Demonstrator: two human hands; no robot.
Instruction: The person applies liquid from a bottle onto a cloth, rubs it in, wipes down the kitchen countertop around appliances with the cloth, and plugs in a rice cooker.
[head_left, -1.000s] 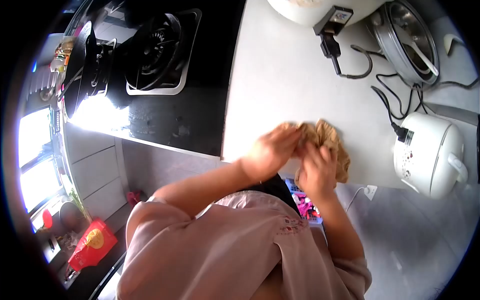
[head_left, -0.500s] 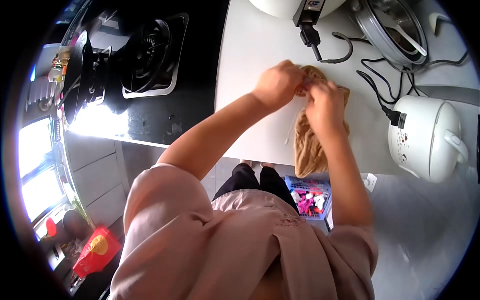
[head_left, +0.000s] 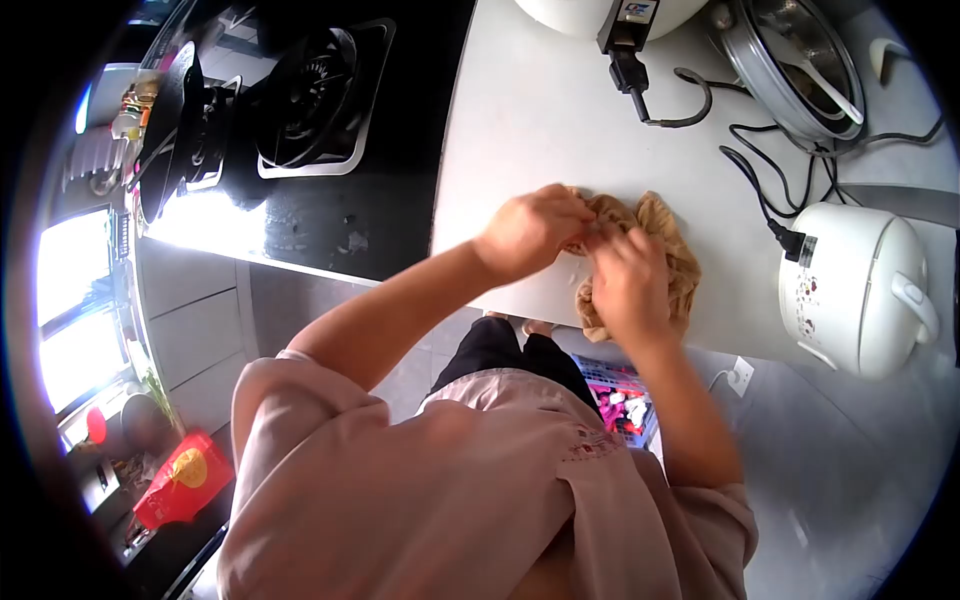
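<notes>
A crumpled brown cloth [head_left: 678,262], perhaps a bag, is bunched up near the front edge of the white counter [head_left: 530,110]. My left hand [head_left: 532,235] pinches its gathered upper left part with bent fingers. Close beside it, my right hand [head_left: 630,285] is closed on the cloth too, its fingertips meeting those of the left. The fingertips hide the exact spot they grip. Folds of the cloth show above and to the right of my right hand.
Left of the counter is a black gas hob [head_left: 325,215] with a burner [head_left: 315,95]. A white rice cooker [head_left: 840,285] stands at the right, with black cords [head_left: 775,185] behind it. A metal pot [head_left: 790,70] is at the back right. A blue basket [head_left: 600,372] sits on the floor.
Both hands have come nearer to my body with the cloth. The cloth, hanging long over the counter edge before, is now bunched up around my right hand.
</notes>
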